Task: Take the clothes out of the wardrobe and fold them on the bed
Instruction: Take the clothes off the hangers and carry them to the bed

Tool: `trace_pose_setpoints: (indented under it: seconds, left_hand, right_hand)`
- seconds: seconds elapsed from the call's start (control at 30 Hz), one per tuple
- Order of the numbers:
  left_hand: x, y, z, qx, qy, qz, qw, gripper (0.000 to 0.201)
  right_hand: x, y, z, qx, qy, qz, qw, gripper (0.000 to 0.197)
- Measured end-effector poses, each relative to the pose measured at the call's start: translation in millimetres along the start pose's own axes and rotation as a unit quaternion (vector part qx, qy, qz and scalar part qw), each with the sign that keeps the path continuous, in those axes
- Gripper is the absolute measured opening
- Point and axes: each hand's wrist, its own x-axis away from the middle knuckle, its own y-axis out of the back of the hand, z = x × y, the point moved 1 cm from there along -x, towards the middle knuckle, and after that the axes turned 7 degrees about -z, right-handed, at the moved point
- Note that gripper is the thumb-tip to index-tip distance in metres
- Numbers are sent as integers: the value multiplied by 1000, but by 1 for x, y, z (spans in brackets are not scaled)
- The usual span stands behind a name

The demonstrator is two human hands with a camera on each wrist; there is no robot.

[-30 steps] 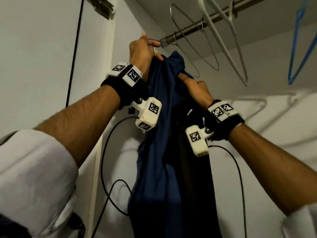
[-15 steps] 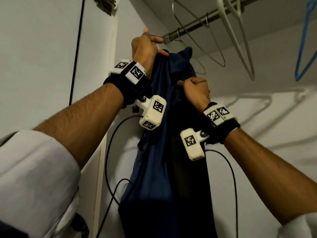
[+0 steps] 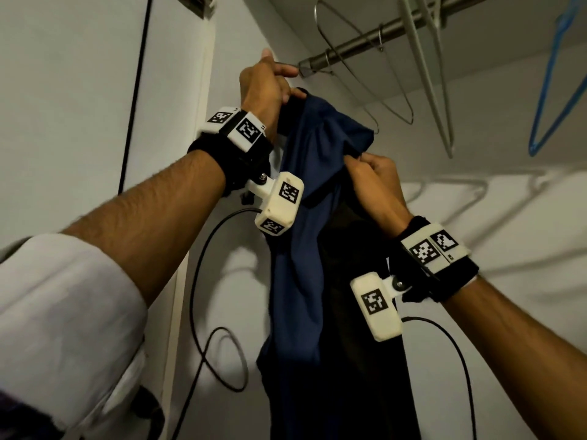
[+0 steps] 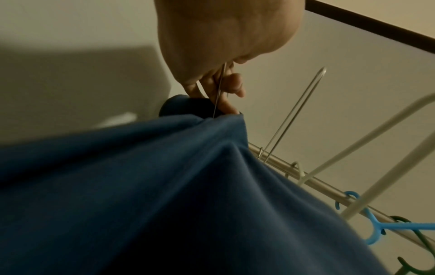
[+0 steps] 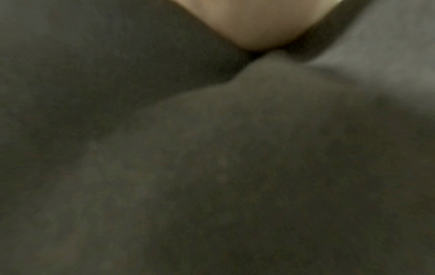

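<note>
A navy garment (image 3: 305, 236) hangs on a thin wire hanger (image 4: 219, 89) just below the left end of the wardrobe rail (image 3: 365, 42). My left hand (image 3: 273, 84) is raised at the top of the garment, fingers curled round the hanger's wire neck, as the left wrist view (image 4: 226, 87) shows. My right hand (image 3: 370, 173) is a fist gripping the cloth at the garment's right shoulder. A black garment (image 3: 355, 328) hangs against the navy one. Dark cloth (image 5: 212, 167) fills the right wrist view below my palm (image 5: 256, 22).
Empty hangers hang on the rail to the right: a wire one (image 3: 368, 84), a white plastic one (image 3: 427, 74) and a blue one (image 3: 552, 90). The white wardrobe side wall (image 3: 79, 106) is close on the left. Black cables (image 3: 197, 281) dangle beside the clothes.
My right hand's fingers have curled into a fist on the cloth, and the navy shoulder now bunches out to the right. My left hand stays at the hanger's neck.
</note>
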Motion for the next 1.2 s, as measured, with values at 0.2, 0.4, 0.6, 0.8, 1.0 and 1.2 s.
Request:
trace_pose_setpoints:
  seconds: [0.2, 0.4, 0.6, 0.8, 1.0, 1.2]
  left_hand:
    - [-3, -3, -1, 1, 12, -13, 1000, 55]
    - [1, -3, 2, -10, 17, -4, 1000, 55]
    - [1, -2, 4, 2, 17, -5, 1000, 55]
    - [3, 2, 0, -5, 26, -11, 1000, 52]
    - [2, 3, 6, -54, 21, -27, 998, 50]
    - [11, 9, 5, -74, 47, -38, 995, 28]
  right_hand:
    - [-13, 8, 16, -46, -75, 36, 995, 35]
    - [-33, -27, 23, -80, -180, 99, 975, 79]
    - [-13, -31, 20, -19, -138, 27, 990, 28]
    - [40, -3, 15, 8, -91, 47, 995, 32]
    - [81, 28, 5, -24, -89, 61, 994, 49]
    - [92, 47, 2, -23, -95, 63, 993, 36]
